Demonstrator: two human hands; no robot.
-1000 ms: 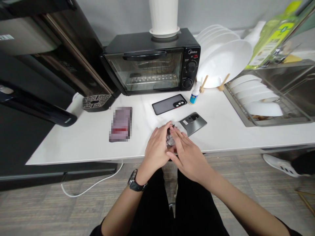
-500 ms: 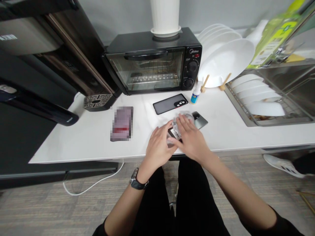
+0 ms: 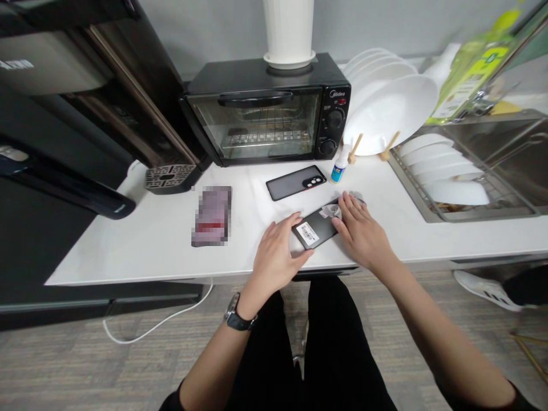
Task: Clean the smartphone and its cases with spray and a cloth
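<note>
A dark grey phone with a white barcode label lies on the white counter near its front edge. My left hand grips the phone's left end between thumb and fingers. My right hand presses a crumpled grey cloth onto the phone's right part, which it mostly covers. Behind the phone lies a black-rimmed phone case with a camera cutout. A small white spray bottle with a blue label stands to the right of the case.
A pixelated purplish item lies on the counter at the left. Behind are a black toaster oven and a coffee machine. White plates stand at the right, beside a sink rack with bowls. A person's shoe shows below.
My right hand has slid with the cloth to the right along the phone, uncovering the barcode label and the phone's middle. My left hand stays at the phone's left end.
</note>
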